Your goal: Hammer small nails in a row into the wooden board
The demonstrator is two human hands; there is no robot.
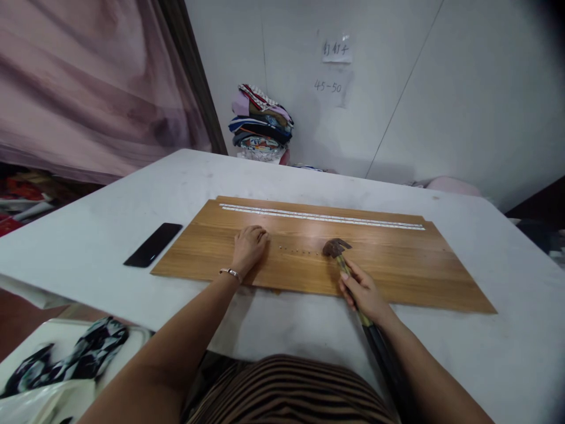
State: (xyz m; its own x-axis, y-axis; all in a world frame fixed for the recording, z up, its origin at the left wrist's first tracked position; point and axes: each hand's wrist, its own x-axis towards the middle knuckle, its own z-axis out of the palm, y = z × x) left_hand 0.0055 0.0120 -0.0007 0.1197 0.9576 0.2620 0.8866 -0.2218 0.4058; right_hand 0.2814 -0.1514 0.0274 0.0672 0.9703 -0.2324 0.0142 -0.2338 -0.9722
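Observation:
My right hand is wrapped round the handle of a claw hammer. The hammer's rusty head is over the wooden board, close to the right end of a row of small nails. My left hand, a bracelet at its wrist, rests on the board left of that row. Its fingers are curled together, and whatever they may hold is hidden. Two white measuring strips with fine markings run along the board's far side.
The board lies on a white table. A black phone is left of the board. Folded clothes are stacked against the wall behind. At lower left, a patterned cloth lies on a white surface.

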